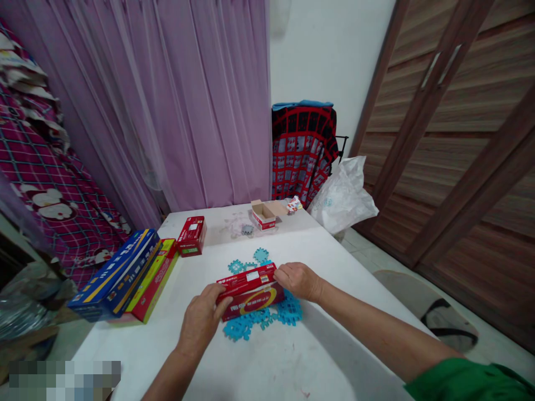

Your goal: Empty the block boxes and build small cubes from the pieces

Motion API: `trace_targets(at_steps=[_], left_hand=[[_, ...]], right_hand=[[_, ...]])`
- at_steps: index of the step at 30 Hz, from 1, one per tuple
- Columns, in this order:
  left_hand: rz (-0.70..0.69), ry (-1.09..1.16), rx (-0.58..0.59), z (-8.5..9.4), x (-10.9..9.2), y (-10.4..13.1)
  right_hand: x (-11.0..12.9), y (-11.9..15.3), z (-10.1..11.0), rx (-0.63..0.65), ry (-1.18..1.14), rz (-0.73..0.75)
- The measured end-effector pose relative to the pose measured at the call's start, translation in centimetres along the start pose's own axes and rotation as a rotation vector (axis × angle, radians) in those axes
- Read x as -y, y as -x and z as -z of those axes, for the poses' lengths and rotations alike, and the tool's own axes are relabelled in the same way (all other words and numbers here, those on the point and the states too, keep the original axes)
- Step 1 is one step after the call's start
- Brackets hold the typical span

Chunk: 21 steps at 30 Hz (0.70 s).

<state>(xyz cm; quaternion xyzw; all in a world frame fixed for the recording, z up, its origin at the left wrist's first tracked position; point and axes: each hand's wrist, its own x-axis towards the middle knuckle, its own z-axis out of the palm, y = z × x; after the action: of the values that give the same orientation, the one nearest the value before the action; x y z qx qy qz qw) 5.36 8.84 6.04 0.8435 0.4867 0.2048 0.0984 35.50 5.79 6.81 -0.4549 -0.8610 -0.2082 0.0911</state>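
A long red cardboard box (pixel 253 298) with a yellow ring printed on its side is held between my two hands. My left hand (pixel 200 314) grips its left end, fingers on top and thumb along the near side. At the upper right corner, the fingers of my right hand (pixel 300 281) are pinched onto the box. Under and around it lie several blue plastic interlocking pieces (pixel 289 310), some poking out in front. Behind the box are more pieces in a paler teal (pixel 261 255). The box hides part of them.
On the white table (pixel 321 356), blue boxes (pixel 117 273), a yellow-and-red box (pixel 156 284) and a smaller red box (pixel 192 236) stand at left. An opened carton (pixel 264 217), a grey piece (pixel 247 229) and a crumpled wrapper (pixel 294 204) lie at the back. A white plastic bag (pixel 345 195) is beyond the right edge.
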Motion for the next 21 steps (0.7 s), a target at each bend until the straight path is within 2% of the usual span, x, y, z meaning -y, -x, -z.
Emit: trace_targets(at_steps=[4,8,15,21], left_hand=[[0.013,-0.070,0.041,0.4,-0.5,-0.3],[0.009,-0.120,0.067,0.4,-0.8,-0.3],[-0.007,-0.132,0.056,0.1,-1.0,-0.6],[0.013,-0.094,0.070,0.6,-1.5,-0.7]], right_hand=[[-0.3,-0.6,1.4,0.123,-0.074,-0.089],[-0.9,-1.0,2.3,0.148,-0.276,-0.216],[-1.4,-1.4,1.3,0.194,-0.541,-0.263],[-2.0,-2.4,1.1,0.254,-0.582,-0.284]])
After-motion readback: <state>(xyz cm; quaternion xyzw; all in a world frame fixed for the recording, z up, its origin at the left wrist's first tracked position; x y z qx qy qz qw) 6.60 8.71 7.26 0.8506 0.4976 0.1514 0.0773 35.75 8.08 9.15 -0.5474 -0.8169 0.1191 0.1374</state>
